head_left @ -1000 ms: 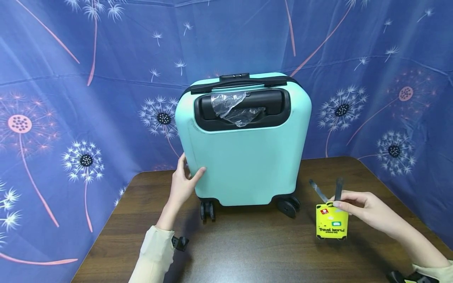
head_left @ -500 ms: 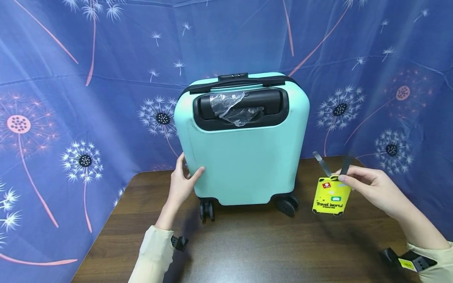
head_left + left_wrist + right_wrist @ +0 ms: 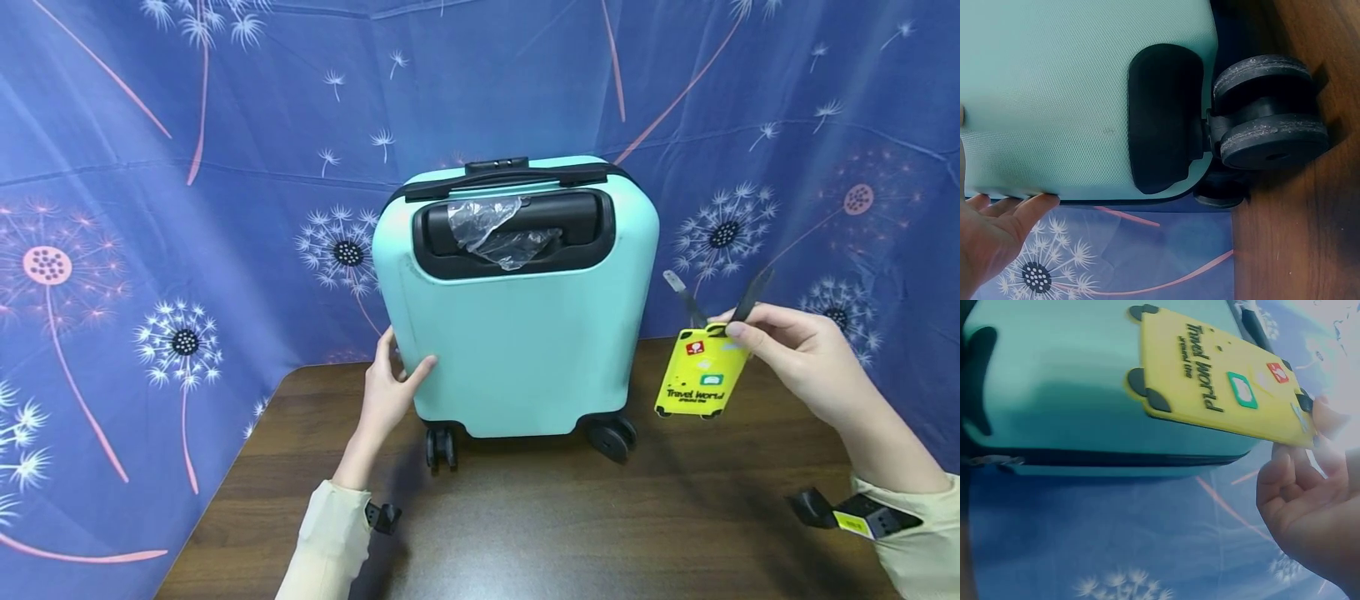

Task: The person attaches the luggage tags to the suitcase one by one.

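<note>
A mint-green suitcase point(image 3: 517, 342) stands upright on its black wheels. My left hand point(image 3: 386, 385) rests against its lower left edge, thumb on the broad face; in the left wrist view the straight fingers point(image 3: 1036, 206) touch its side. My right hand point(image 3: 806, 354) pinches a yellow luggage tag point(image 3: 701, 372) at its top, between thumb and fingers. The tag, printed "Travel World", hangs tilted above the table to the right of the suitcase. Its black strap point(image 3: 752, 292) is undone, both ends sticking up. The right wrist view has the tag point(image 3: 1210, 369) overlapping the suitcase.
The suitcase has a black carry handle point(image 3: 506, 177) on top and a recessed pull handle point(image 3: 577, 218) partly wrapped in clear plastic point(image 3: 483, 221). A brown wooden table point(image 3: 525, 525) lies underneath. Behind hangs a blue dandelion-print cloth point(image 3: 495, 75).
My right hand has lifted the luggage tag from low over the table, and the tag now tilts more. My left hand and the suitcase have stayed in place.
</note>
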The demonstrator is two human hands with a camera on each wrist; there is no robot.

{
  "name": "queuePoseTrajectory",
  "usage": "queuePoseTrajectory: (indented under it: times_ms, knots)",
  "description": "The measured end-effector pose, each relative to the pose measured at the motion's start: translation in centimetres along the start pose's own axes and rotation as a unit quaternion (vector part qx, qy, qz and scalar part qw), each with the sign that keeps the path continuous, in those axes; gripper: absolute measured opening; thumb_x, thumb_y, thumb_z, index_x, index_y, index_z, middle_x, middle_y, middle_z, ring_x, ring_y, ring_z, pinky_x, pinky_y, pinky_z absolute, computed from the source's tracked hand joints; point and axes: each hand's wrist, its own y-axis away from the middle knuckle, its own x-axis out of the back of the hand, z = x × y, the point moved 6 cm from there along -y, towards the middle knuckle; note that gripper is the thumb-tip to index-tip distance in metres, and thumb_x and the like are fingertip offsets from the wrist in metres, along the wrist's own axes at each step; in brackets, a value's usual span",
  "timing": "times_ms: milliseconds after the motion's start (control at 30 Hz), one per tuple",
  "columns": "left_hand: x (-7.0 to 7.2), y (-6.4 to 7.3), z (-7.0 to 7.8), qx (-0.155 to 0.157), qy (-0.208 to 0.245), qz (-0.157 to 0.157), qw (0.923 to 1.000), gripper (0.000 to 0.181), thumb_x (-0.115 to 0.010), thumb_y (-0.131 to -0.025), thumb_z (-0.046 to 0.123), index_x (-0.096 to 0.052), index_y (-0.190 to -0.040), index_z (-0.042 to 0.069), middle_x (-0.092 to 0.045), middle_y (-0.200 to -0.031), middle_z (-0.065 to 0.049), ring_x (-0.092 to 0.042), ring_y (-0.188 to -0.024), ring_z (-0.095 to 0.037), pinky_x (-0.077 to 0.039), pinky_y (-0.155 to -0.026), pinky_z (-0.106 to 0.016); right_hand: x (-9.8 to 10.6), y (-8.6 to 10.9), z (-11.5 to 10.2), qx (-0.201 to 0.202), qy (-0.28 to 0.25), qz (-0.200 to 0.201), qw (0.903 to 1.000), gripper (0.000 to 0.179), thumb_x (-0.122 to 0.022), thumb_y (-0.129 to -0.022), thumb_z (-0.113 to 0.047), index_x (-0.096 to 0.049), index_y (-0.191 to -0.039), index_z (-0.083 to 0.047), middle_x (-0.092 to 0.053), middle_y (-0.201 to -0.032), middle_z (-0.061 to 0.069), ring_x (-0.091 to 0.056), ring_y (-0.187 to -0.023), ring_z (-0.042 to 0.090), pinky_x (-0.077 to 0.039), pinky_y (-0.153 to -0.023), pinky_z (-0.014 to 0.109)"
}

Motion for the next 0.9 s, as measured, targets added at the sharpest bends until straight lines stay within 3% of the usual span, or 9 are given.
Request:
queuePoseTrajectory:
  times_ms: [133,233,367,433,600,733,900]
  knots:
    - [-0.1,0.0,0.0,-0.002,0.005,-0.001,1.0000,0.077,-0.069,-0.084,0.041,-0.026,-0.146,0.027,-0.045,-0.139,-0.003,-0.050,-0.125,-0.023,-0.045,-0.099,-0.042,0.4,-0.9,-1.2,0.025,-0.069,0.023,0.9970,0.011,-0.053,-0.092,0.004,-0.062,-0.086,0.006,-0.069,-0.101,-0.014,-0.063,-0.092,-0.001,-0.045,-0.076,0.006]
    - [0.0,0.3,1.3,0.009,0.013,-0.010,0.9998,0.076,-0.068,-0.086,0.034,-0.025,-0.147,0.022,-0.043,-0.142,-0.006,-0.048,-0.127,-0.026,-0.043,-0.101,-0.041,0.5,-1.4,-1.8,0.038,-0.116,0.033,0.9920,0.012,-0.052,-0.091,0.006,-0.060,-0.082,0.006,-0.070,-0.101,-0.010,-0.063,-0.095,0.001,-0.045,-0.078,0.007]
    - [0.1,0.9,3.1,0.020,0.017,-0.016,0.9995,0.075,-0.068,-0.087,0.023,-0.024,-0.148,0.013,-0.041,-0.144,-0.012,-0.046,-0.129,-0.029,-0.042,-0.102,-0.043,0.7,-2.3,-2.8,0.048,-0.133,0.050,0.9886,0.011,-0.054,-0.090,0.006,-0.060,-0.081,0.006,-0.071,-0.099,-0.008,-0.063,-0.097,0.002,-0.046,-0.080,0.007]
    - [0.0,0.7,2.4,0.016,0.018,-0.013,0.9996,0.075,-0.068,-0.087,0.023,-0.024,-0.148,0.014,-0.041,-0.144,-0.012,-0.046,-0.129,-0.029,-0.042,-0.101,-0.043,0.7,-2.8,-3.5,0.056,-0.140,0.057,0.9869,0.012,-0.054,-0.090,0.006,-0.060,-0.080,0.007,-0.071,-0.098,-0.007,-0.063,-0.097,0.003,-0.046,-0.080,0.007]
    - [-0.1,0.0,0.0,0.016,0.023,-0.005,0.9996,0.077,-0.070,-0.085,0.030,-0.025,-0.147,0.023,-0.042,-0.144,-0.005,-0.046,-0.129,-0.024,-0.043,-0.101,-0.042,0.5,-4.2,-5.4,0.063,-0.097,0.066,0.9910,0.012,-0.056,-0.091,0.003,-0.062,-0.081,0.004,-0.070,-0.099,-0.010,-0.062,-0.099,0.003,-0.046,-0.079,0.007]
    - [-0.1,0.1,-0.4,0.009,0.016,0.001,0.9998,0.077,-0.070,-0.084,0.036,-0.026,-0.146,0.027,-0.043,-0.143,-0.002,-0.047,-0.128,-0.022,-0.044,-0.100,-0.041,0.0,-5.2,-6.9,0.070,-0.048,0.062,0.9945,0.012,-0.056,-0.092,-0.001,-0.062,-0.082,0.003,-0.070,-0.099,-0.014,-0.062,-0.100,0.001,-0.046,-0.079,0.007]
    - [-0.1,0.1,-0.3,-0.003,0.015,0.005,0.9999,0.077,-0.069,-0.084,0.038,-0.026,-0.147,0.025,-0.043,-0.143,-0.004,-0.046,-0.128,-0.026,-0.044,-0.099,-0.041,-0.7,-6.4,-9.0,0.092,-0.040,0.054,0.9935,0.012,-0.057,-0.092,-0.003,-0.063,-0.084,0.004,-0.070,-0.099,-0.014,-0.064,-0.098,0.001,-0.048,-0.078,0.008]
